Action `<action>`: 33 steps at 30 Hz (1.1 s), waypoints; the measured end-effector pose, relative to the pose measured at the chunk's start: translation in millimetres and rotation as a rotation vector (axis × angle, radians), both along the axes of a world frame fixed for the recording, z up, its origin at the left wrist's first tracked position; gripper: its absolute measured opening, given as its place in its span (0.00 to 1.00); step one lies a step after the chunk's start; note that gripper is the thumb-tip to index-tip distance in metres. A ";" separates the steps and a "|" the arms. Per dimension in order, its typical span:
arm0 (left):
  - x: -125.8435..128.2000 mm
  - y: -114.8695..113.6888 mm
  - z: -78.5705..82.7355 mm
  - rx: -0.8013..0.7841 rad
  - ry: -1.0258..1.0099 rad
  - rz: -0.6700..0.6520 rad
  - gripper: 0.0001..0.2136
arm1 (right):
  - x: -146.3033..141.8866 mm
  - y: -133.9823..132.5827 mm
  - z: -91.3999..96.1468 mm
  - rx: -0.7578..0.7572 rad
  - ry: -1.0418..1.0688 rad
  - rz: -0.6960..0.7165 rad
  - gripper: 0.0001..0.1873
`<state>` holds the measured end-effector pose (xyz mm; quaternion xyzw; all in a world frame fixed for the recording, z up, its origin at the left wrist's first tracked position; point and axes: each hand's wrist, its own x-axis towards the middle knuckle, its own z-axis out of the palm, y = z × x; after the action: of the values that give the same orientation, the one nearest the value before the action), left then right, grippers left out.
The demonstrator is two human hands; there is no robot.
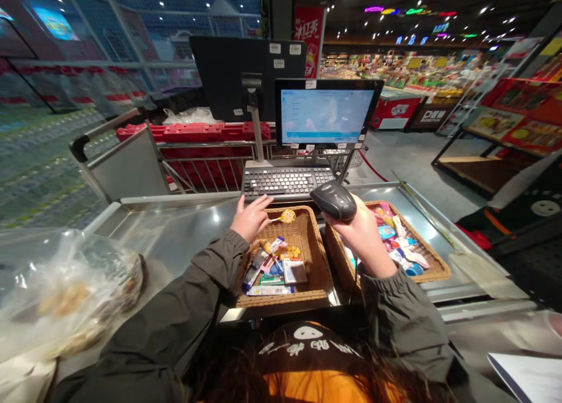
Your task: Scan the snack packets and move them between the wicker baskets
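My left hand [252, 220] pinches the stick of a yellow-wrapped lollipop [288, 216], its other fingers stretched toward the keyboard. It hovers over the back left corner of a wicker basket [319, 262], which holds small packets, boxes and yellow sweets. In my right hand [367, 234] is a black handheld barcode scanner [334, 200], its head pointing left and away from me. Beneath that hand a second wicker basket [439, 272] holds many colourful small items. My hand and forearm cover part of it.
A keyboard [287, 181] and a lit monitor [327, 116] stand behind the baskets, with another screen's dark back [223, 75] beside them. A clear plastic bag [65, 292] lies on the left of the metal counter [184, 216]. White paper [527, 376] sits at lower right.
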<state>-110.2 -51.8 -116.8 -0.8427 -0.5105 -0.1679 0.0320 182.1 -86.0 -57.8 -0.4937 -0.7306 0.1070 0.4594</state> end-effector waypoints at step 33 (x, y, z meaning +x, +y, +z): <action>85.3 14.8 -31.5 -0.403 0.085 -0.291 0.13 | 101.6 -32.2 -0.2 -0.045 0.051 -0.312 0.22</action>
<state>-24.9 -37.0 -148.3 -0.9030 -0.4051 -0.0300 -0.1396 283.6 -118.2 -58.0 -0.6084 -0.6306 0.0634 0.4777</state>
